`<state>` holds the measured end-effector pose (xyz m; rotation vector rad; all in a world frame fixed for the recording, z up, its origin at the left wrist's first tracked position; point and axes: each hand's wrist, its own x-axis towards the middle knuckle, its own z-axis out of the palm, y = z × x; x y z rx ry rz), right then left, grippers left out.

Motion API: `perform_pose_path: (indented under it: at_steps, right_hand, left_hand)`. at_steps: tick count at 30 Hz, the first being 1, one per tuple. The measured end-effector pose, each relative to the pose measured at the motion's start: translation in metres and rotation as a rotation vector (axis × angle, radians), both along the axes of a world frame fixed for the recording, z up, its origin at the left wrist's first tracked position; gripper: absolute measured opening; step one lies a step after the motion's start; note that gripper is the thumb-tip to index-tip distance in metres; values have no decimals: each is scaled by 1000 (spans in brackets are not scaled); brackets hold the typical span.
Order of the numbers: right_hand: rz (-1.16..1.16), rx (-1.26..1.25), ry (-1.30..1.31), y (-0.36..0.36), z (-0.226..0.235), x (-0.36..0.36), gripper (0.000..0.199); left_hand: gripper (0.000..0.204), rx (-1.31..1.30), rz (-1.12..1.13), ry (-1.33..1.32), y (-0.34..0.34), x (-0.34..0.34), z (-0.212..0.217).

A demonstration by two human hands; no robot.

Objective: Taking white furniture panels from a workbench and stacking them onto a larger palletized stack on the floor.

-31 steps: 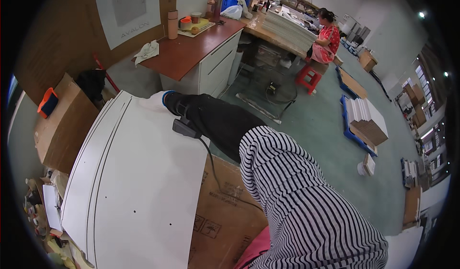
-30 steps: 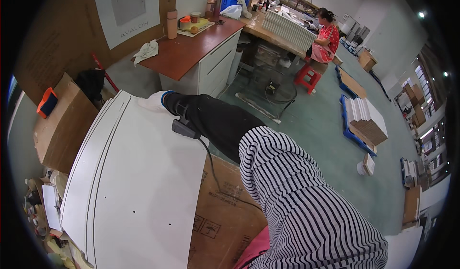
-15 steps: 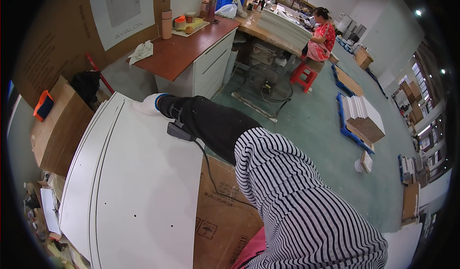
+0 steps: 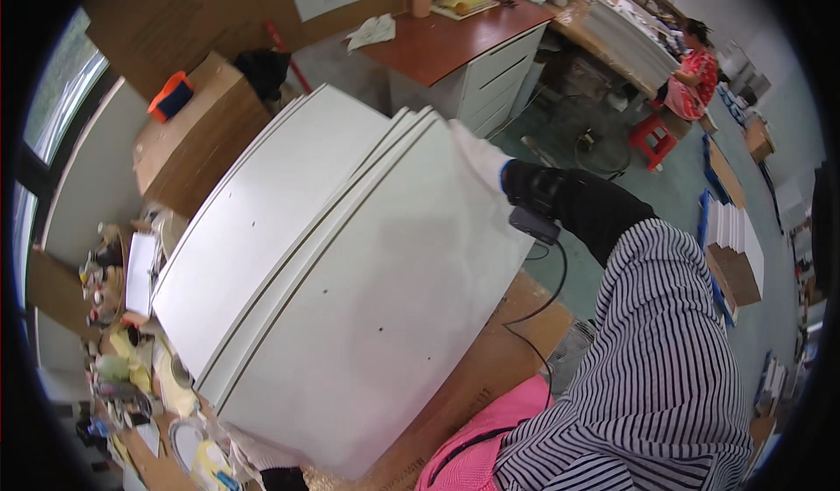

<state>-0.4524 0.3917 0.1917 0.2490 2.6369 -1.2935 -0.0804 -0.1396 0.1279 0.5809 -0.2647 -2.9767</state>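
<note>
My right hand (image 4: 479, 154), in a white glove, holds the far right edge of a white panel (image 4: 385, 290). Its fingertips are hidden behind that edge. At the panel's near left corner my left hand (image 4: 255, 458), also gloved in white, grips the edge, with only part of it showing. The held panel lies on top of a few others, and small dark holes dot its face. Another white panel (image 4: 262, 202) shows to the left, partly covered. A small dark device (image 4: 534, 225) with a cable is strapped to my right wrist.
Under the panels lies brown cardboard (image 4: 464, 386). A cardboard box (image 4: 197, 141) stands left, near a cluttered bench (image 4: 166, 469). Beyond is a red-brown countertop (image 4: 455, 40) with drawers. A person in red (image 4: 696, 75) sits at the far right, and stacked boards (image 4: 735, 246) stand on the floor.
The upper panels have shifted right and turned, uncovering more of the panel beneath. My left hand has come into view at the near corner. The whole view has swung left.
</note>
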Motion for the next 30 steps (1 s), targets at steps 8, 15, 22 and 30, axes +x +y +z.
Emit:
perform_pose_path:
  at_steps: [8,15,22,30]
  right_hand:
    - [-441,-960,157,7,8,52,58]
    - [-449,-1201,495,47,-63,102,36]
    - [-289,-937,543,72,-105,97,39]
    - [-50,-1113,394,55,38,158,70]
  left_hand:
    - [64,-1235,436,-670,44,48,25]
    - [67,-1056,796,-487,106,50,32]
    - [62,-1974,466,-964,50,135,-36]
    - [54,-664,785,141,116,99,59]
